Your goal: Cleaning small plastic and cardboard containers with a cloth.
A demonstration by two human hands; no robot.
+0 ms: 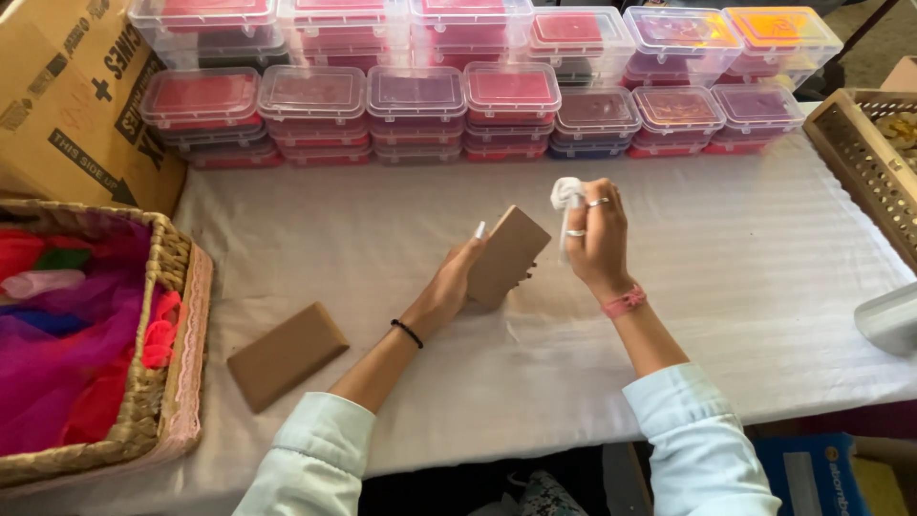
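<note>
- The worktop (pixel 726 287) is covered with a white ribbed cloth, and all the things lie or stand on it.
- A large cardboard carton (pixel 67 96) leans at the far left corner.
- Stacks of clear lidded plastic boxes (pixel 415 100) with red, purple and orange contents run along the far edge in two rows.
- A woven basket (pixel 177 287) at the left edge holds bright pink, purple and red netting fabric.
- A perforated wooden tray (pixel 860 158) sits at the far right edge.
- A second flat brown box (pixel 287 354) lies on the cloth near the left forearm, apart from both hands.
- The brown cardboard box (pixel 509 253) in hand is held tilted up above the middle of the worktop, between the two hands.
- The left hand (pixel 449 287) grips that box from below, fingers wrapped around its lower end.
- The right hand (pixel 597 234) is raised just beside the box, fingers pressed together and pinching a small white strip (pixel 565 194), which looks like ribbon or tape; I cannot tell which.
- To do this well, I judge that the left hand should keep the box steady and angled toward the strip, while the right keeps the strip taut and square to the box edge before it touches.
</note>
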